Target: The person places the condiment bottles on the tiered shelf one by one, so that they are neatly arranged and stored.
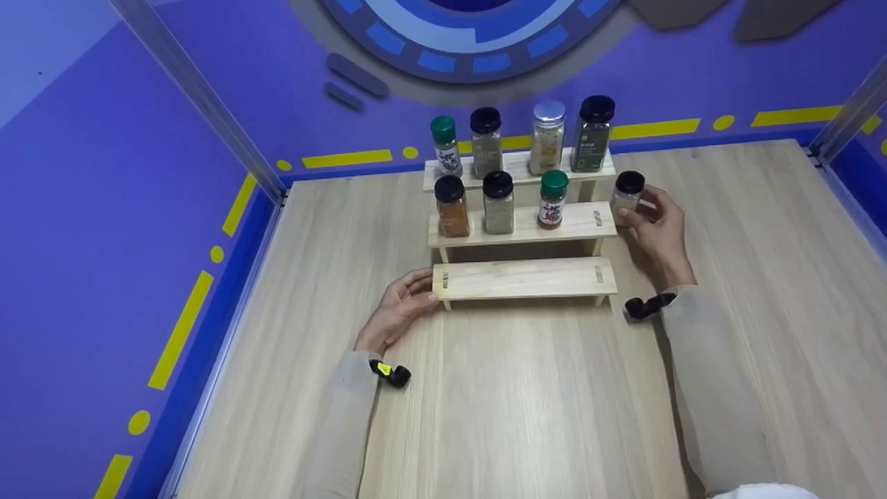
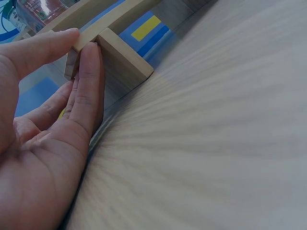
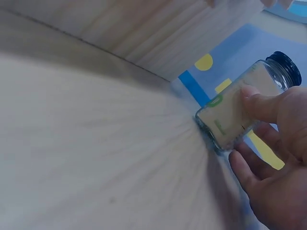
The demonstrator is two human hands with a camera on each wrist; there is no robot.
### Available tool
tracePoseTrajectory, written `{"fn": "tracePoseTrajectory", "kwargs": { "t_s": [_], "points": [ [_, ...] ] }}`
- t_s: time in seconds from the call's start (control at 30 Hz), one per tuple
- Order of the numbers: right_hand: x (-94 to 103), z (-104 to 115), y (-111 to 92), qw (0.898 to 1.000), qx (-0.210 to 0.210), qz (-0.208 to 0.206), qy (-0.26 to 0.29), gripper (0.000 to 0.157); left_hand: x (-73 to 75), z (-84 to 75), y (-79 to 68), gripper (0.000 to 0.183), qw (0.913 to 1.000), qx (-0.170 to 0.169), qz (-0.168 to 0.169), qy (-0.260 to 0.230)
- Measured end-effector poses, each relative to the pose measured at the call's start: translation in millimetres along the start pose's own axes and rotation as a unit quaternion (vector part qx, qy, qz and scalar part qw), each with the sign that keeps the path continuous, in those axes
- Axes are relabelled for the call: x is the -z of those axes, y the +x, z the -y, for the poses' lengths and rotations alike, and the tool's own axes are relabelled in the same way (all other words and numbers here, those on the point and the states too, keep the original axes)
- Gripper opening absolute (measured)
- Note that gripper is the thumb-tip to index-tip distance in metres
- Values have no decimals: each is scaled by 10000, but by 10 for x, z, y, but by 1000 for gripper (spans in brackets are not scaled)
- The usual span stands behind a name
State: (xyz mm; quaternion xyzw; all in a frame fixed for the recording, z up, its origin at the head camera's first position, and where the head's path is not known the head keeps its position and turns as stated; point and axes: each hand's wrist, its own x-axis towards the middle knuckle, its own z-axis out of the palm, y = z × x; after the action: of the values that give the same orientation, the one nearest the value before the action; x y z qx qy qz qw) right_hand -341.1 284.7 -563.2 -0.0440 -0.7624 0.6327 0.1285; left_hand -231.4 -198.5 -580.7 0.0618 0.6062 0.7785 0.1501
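My right hand (image 1: 663, 227) grips a square glass spice jar (image 1: 628, 188) with a black lid, just right of the wooden tiered rack's middle step. Seen from the right wrist, the jar (image 3: 232, 115) holds pale powder, and the thumb lies across its side. At the rack's lower left, my left hand (image 1: 396, 312) pinches the end of the bottom step (image 1: 523, 278), thumb on the edge and fingers beneath it. That bottom step bears nothing. On the middle step (image 1: 527, 235) stand two black-lidded jars (image 1: 452, 208) and a green-capped one (image 1: 552, 201), with bare wood at its right end.
The top step (image 1: 516, 179) carries several jars, including a silver-lidded one (image 1: 547, 138) and a green-capped one (image 1: 445, 145). Behind the light wooden table (image 1: 527, 402) rises a blue and purple wall (image 1: 222, 83); another wall (image 1: 90, 229) borders its left side.
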Motion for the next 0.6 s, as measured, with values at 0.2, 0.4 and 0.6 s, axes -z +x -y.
{"fn": "tracePoseTrajectory", "kwargs": {
  "t_s": [0.2, 0.4, 0.6],
  "points": [
    [70, 246, -33, 9993, 218, -113, 273, 55, -12, -4, -3, 66, 10000, 45, 15, -14],
    [157, 604, -76, 9903, 624, -415, 1172, 51, -3, -11, -8, 66, 10000, 27, 46, 5],
    [213, 914, -175, 9845, 913, -619, 1361, 48, -10, -13, -2, 66, 10000, 5, 6, -10]
  ]
}}
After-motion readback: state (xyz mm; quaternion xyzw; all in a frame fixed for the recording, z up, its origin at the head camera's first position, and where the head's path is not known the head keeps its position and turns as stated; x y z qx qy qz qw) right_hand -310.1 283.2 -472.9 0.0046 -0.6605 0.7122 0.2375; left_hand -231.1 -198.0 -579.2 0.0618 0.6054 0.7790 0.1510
